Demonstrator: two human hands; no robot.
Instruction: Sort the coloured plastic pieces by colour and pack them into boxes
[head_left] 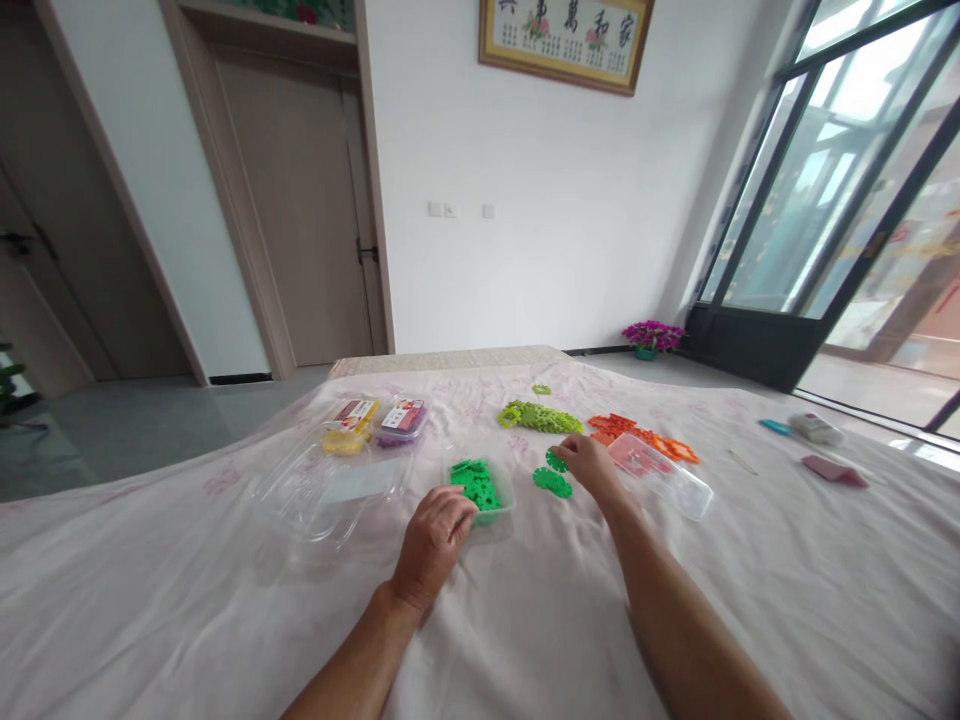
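White wall fills the back of the room, with a brown door on the left and dark-framed glazing on the right. Below it spreads a pale cloth over a broad surface (bed or table, I cannot tell which).

Over the cloth reach two bare hands. The left hand rests against the near left edge of a clear tub, fingers curled by the rim; whether it grasps anything I cannot tell. The right hand has its grip pinched, it seems, on a green disc to the right of that tub.

Clear plastic trays or lids lie to the left, and another clear container lies beside the orange pieces.

As for progress, a heap of light-green pieces and the orange ones are out on the cloth. Most of the darker green pieces sit in the tub, with only a few discs outside, so that colour looks barely begun or nearly put away. A yellow pack and a purple pack look lidded, apparently untouched.
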